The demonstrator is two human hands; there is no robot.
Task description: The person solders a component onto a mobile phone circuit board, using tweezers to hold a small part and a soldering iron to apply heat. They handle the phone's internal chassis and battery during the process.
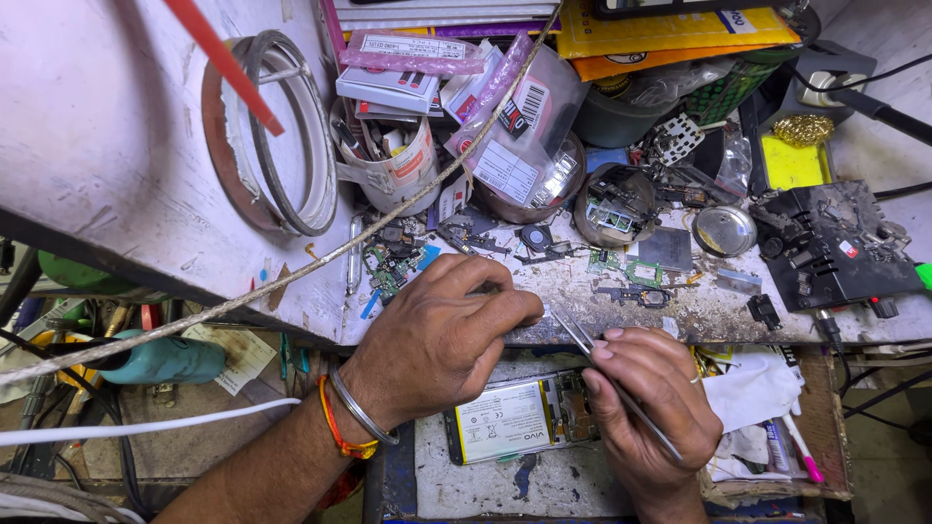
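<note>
Right hand (649, 408) at lower centre pinches tweezers (592, 351), tips aimed at bench edge; left hand (442, 335) curled, pressing small part steady; opened phone (519, 419) below between wrists.

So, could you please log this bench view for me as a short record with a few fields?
setting: cluttered repair bench seen from above, strewn with small circuit parts
left hand: resting on the bench edge, fingers curled over small parts; metal bangle and orange thread at the wrist
right hand: gripping metal tweezers, tips pointing up toward the left hand
below the hands: opened phone lying back up, battery exposed
nearby: tape rolls, round metal tin, black holder block
</note>
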